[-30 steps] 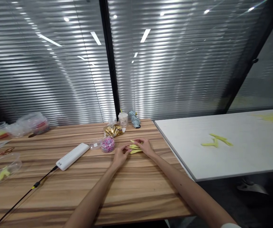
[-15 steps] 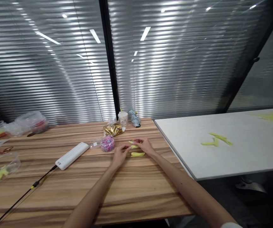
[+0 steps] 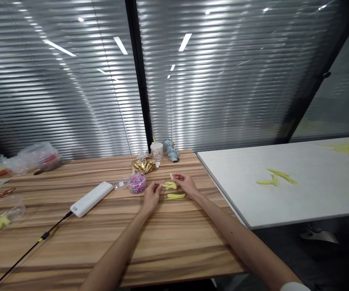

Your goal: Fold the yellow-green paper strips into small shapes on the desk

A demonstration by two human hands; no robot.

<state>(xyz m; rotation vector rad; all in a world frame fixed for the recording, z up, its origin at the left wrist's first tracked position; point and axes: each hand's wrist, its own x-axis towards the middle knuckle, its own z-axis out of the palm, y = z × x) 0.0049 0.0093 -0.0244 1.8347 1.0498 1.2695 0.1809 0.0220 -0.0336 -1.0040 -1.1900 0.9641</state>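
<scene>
2 tables adjoin: the wooden table bears the tub; the white table stands well right of the tub. 1 white box lies left of the tub. Just right of the tub, the left hand and right hand, fingers narrow, pinch 1 bent yellow strip. 1 folded yellow strip lies nearer the viewer, right of the tub.

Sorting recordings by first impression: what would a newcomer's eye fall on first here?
Probably the bright grey slatted blinds filling the upper half. Then, over the brown wood-grain table, the bare left hand and right hand fingering thin yellow strips. Left of them sits a round clear plastic tub of pink-purple pieces.
</scene>
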